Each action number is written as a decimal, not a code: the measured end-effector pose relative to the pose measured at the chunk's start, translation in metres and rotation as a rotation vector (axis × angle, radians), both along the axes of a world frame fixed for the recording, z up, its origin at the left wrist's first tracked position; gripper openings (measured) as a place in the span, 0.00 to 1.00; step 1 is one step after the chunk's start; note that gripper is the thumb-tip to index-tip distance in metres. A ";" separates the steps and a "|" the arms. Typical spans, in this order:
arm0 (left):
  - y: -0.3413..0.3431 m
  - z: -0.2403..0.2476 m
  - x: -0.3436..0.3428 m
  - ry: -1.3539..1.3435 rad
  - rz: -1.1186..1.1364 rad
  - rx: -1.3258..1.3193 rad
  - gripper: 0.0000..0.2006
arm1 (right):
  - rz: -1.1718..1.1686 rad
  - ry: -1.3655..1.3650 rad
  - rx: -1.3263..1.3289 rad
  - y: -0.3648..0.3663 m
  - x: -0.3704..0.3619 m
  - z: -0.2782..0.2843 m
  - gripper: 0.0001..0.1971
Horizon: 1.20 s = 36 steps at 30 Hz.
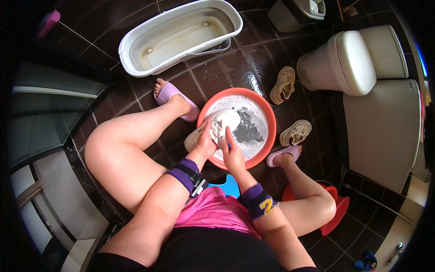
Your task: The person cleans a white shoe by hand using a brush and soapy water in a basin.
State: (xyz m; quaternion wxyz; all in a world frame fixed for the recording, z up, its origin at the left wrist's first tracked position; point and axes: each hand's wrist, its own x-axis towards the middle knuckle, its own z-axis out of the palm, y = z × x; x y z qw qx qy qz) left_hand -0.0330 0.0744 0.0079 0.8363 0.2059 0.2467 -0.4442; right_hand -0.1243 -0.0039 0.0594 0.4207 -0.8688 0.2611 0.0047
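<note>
A white shoe (pixel 229 119) is tilted over the orange-red basin (pixel 272 119), its rounded toe pointing to the far right. My left hand (pixel 207 144) grips it around the side, near the laces or tongue. My right hand (pixel 233 156) is closed at the shoe's near side, around a thin blue handle (pixel 229 146); the rest of that tool is hidden. Greyish soapy water (pixel 249 129) with white foam fills the basin. Another pale shoe (pixel 193 139) shows beside the basin's left rim, partly behind my left hand.
Two beige shoes, one farther (pixel 283 85) and one nearer (pixel 296 133), stand right of the basin on dark tiles. A white tub (pixel 181 43) holding shallow water is at the far left. A white toilet (pixel 355 62) and a bin (pixel 290 16) stand right. A red plastic container (pixel 335 213) sits behind my right leg.
</note>
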 end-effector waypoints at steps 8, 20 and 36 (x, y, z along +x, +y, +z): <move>0.006 0.007 0.005 0.114 0.032 -0.042 0.30 | -0.052 0.071 0.048 0.022 0.001 0.027 0.25; 0.009 0.014 0.005 0.111 0.026 -0.096 0.29 | -0.057 0.124 0.024 0.016 0.003 0.030 0.26; -0.003 0.008 0.003 0.014 0.058 -0.111 0.38 | -0.303 -0.111 -0.044 -0.062 0.006 -0.059 0.27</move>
